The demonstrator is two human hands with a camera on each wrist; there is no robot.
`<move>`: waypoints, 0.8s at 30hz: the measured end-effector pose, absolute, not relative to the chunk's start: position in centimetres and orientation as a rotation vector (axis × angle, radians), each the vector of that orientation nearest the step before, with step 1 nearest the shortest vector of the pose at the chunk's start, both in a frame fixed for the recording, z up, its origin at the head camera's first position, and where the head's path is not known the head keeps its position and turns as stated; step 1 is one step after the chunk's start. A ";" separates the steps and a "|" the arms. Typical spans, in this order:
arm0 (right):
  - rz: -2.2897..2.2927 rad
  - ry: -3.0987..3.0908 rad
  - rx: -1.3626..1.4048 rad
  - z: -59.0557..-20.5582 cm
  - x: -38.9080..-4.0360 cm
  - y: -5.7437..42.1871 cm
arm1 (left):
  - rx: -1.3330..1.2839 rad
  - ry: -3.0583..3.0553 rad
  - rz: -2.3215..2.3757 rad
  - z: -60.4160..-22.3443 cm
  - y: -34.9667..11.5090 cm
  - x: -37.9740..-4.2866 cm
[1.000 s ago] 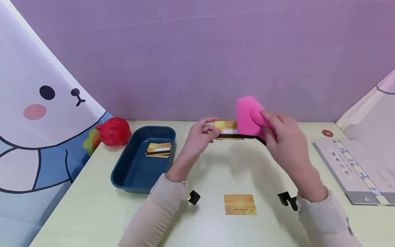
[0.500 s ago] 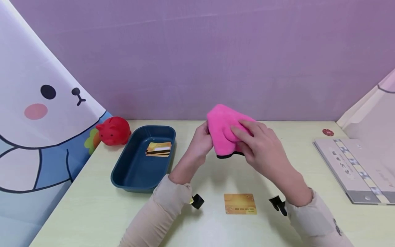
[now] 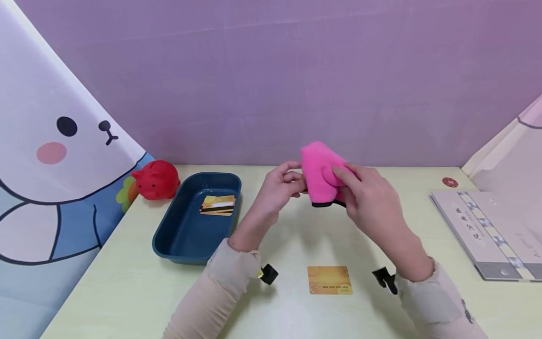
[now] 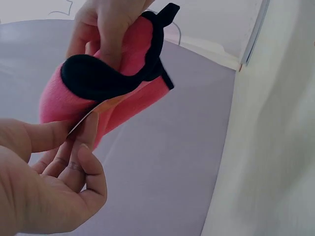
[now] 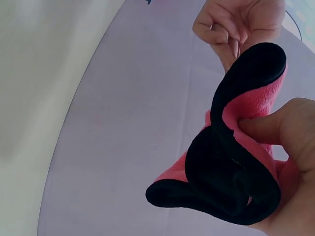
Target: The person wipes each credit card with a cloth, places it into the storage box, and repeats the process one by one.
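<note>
A pink plush cloth (image 3: 317, 169) with black edging is bunched and folded in my right hand (image 3: 377, 202), held up over the table. My right thumb presses into its folds in the right wrist view. My left hand (image 3: 275, 193) pinches a thin gold card (image 4: 109, 103) between thumb and fingers. The cloth wraps over most of that card, so in the left wrist view only its edge and an orange strip show. Below the hands, one gold card (image 3: 329, 280) lies flat on the table.
At the left stands a dark blue tray (image 3: 192, 242) with a small stack of gold cards (image 3: 217, 205) in it. A red piggy bank (image 3: 156, 180) sits beyond its far left corner. To the right are a flat grey box (image 3: 487, 230) and a red chip (image 3: 450, 182).
The right hand has brought the cloth left over the card, then slid it slightly back right. The card, exposed a second ago, is now hidden in the head view. The left hand keeps its pinch.
</note>
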State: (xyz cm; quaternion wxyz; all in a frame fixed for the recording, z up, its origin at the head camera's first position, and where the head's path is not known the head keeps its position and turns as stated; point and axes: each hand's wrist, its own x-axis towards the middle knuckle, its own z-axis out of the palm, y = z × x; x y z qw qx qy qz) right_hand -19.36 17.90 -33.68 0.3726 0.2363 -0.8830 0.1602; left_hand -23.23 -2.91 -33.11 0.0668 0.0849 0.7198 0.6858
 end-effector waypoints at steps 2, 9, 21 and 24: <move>0.413 -2.263 0.579 -33.6 -19.4 18.1 | 0.271 2.169 2.063 -32.9 -3.2 -23.2; 0.429 -2.251 0.524 -33.4 -19.6 18.8 | 0.285 2.158 2.097 -32.3 -3.9 -23.2; 0.465 -2.292 0.363 -33.5 -20.3 20.5 | 0.329 2.020 2.206 -31.6 -5.2 -23.5; 0.464 -2.294 0.347 -33.5 -20.4 20.8 | 0.356 1.989 2.226 -31.4 -5.5 -23.6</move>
